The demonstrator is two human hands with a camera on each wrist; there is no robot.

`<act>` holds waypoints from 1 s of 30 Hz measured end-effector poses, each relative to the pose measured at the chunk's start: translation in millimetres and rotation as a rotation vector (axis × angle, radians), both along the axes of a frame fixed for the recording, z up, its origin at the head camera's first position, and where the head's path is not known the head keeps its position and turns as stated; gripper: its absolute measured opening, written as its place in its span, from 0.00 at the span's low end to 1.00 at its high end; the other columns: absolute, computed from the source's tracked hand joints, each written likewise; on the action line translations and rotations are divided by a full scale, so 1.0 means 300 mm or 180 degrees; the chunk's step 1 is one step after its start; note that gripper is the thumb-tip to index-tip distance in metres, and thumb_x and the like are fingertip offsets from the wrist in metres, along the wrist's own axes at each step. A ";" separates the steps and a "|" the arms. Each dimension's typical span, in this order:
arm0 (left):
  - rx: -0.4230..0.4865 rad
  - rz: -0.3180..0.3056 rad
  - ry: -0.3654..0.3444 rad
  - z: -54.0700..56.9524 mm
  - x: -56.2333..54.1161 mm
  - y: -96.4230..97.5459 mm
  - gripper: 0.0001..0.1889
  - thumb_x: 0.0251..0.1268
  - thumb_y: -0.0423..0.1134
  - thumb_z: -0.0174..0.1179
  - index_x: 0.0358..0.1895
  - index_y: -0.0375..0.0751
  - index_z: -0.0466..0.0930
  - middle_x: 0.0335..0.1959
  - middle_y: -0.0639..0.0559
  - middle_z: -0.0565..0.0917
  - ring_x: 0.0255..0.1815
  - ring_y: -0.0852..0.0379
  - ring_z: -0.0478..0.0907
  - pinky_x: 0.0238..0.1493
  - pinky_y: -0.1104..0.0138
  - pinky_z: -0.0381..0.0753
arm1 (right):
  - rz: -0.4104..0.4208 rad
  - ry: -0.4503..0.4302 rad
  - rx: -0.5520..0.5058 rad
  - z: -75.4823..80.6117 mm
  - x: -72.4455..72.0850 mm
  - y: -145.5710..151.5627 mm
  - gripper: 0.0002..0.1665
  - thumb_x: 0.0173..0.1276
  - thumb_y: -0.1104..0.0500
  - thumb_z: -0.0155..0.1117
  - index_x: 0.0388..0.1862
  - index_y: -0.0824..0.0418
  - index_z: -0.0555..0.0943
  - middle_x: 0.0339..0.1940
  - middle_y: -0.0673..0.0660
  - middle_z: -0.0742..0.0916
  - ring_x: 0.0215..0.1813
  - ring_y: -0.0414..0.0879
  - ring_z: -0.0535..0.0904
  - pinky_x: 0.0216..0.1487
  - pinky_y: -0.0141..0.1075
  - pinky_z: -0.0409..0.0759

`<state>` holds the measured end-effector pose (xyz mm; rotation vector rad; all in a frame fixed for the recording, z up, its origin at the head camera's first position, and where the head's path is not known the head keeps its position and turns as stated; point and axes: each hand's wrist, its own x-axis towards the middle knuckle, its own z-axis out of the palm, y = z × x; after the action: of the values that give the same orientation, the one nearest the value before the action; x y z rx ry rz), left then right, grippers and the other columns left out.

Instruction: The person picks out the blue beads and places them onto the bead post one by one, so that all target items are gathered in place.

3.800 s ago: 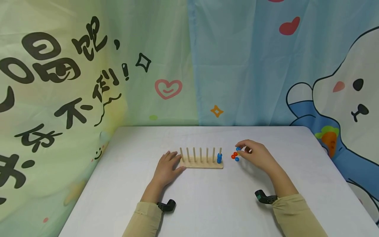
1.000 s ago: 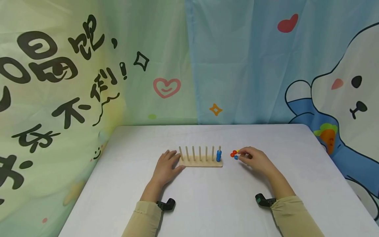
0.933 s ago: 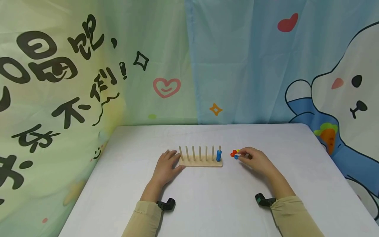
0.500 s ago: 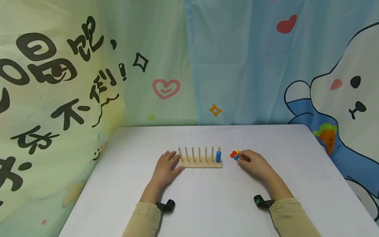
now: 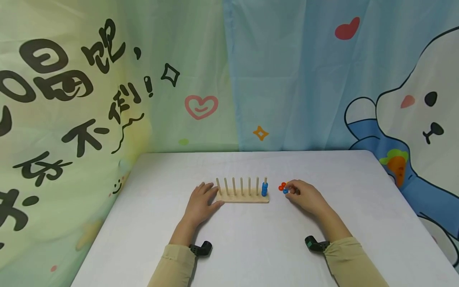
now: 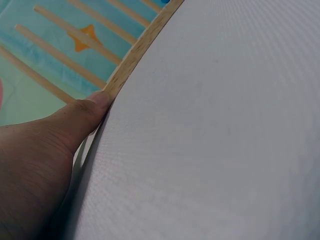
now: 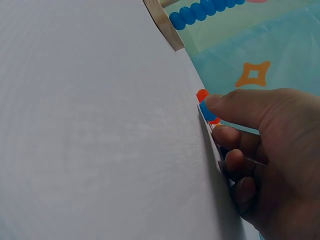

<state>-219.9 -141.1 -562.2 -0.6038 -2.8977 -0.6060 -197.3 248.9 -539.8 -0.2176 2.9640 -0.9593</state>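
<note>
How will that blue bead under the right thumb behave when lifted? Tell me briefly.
The blue bead looks tiny, smooth and glossy, so it is probably light and may slip from the right hand. Its rounded shape suggests it could roll across the flat table if dropped. It looks rigid, like the stacked blue beads.

Right hand (image 5: 305, 196) covers part of the bead pile (image 5: 283, 187); bead count unreadable. Wrist views cut the peg board (image 6: 131, 56) at the upper edge. Blue bead (image 7: 206, 112) mostly behind thumb.

Bare table (image 5: 251, 239) between sleeves; peg board (image 5: 243, 198) and loose beads (image 5: 283, 186) ahead.
</note>
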 end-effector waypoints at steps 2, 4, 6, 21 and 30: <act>-0.0005 0.0004 -0.0002 -0.001 0.001 -0.001 0.32 0.64 0.61 0.61 0.68 0.50 0.74 0.70 0.46 0.72 0.76 0.38 0.61 0.78 0.44 0.56 | -0.0008 0.0017 0.0027 0.000 -0.002 -0.004 0.13 0.67 0.55 0.67 0.49 0.57 0.82 0.33 0.50 0.80 0.34 0.43 0.71 0.34 0.34 0.69; -0.0002 0.0010 -0.0010 -0.001 0.001 -0.001 0.32 0.64 0.61 0.61 0.68 0.50 0.74 0.70 0.46 0.72 0.76 0.38 0.61 0.78 0.44 0.56 | -0.0010 0.0029 0.0061 0.002 -0.004 -0.009 0.13 0.67 0.55 0.67 0.48 0.56 0.82 0.32 0.49 0.80 0.34 0.43 0.71 0.33 0.35 0.69; 0.0004 0.0006 0.0009 -0.002 0.002 -0.002 0.32 0.64 0.61 0.61 0.67 0.50 0.75 0.70 0.46 0.73 0.76 0.38 0.61 0.78 0.44 0.57 | -0.0031 0.0022 0.0116 0.003 -0.006 -0.013 0.12 0.67 0.54 0.68 0.47 0.55 0.83 0.32 0.49 0.79 0.34 0.43 0.72 0.34 0.35 0.69; 0.0019 -0.0026 0.0077 0.001 0.002 0.001 0.31 0.65 0.60 0.61 0.67 0.50 0.75 0.70 0.45 0.73 0.75 0.38 0.62 0.77 0.44 0.58 | -0.0045 0.0014 -0.0068 0.042 -0.008 -0.012 0.13 0.68 0.55 0.66 0.49 0.58 0.82 0.38 0.52 0.84 0.40 0.46 0.77 0.41 0.38 0.77; 0.0009 0.0005 0.0003 0.001 0.001 -0.002 0.32 0.64 0.61 0.61 0.68 0.50 0.74 0.71 0.46 0.72 0.76 0.39 0.61 0.78 0.45 0.56 | 0.0074 0.0004 -0.0144 0.162 -0.010 -0.050 0.11 0.71 0.54 0.63 0.51 0.52 0.82 0.44 0.53 0.86 0.36 0.45 0.76 0.31 0.35 0.75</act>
<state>-219.6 -141.8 -562.1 -0.6012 -2.8957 -0.6094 -200.4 233.9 -491.2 -0.2532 2.9363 -1.0245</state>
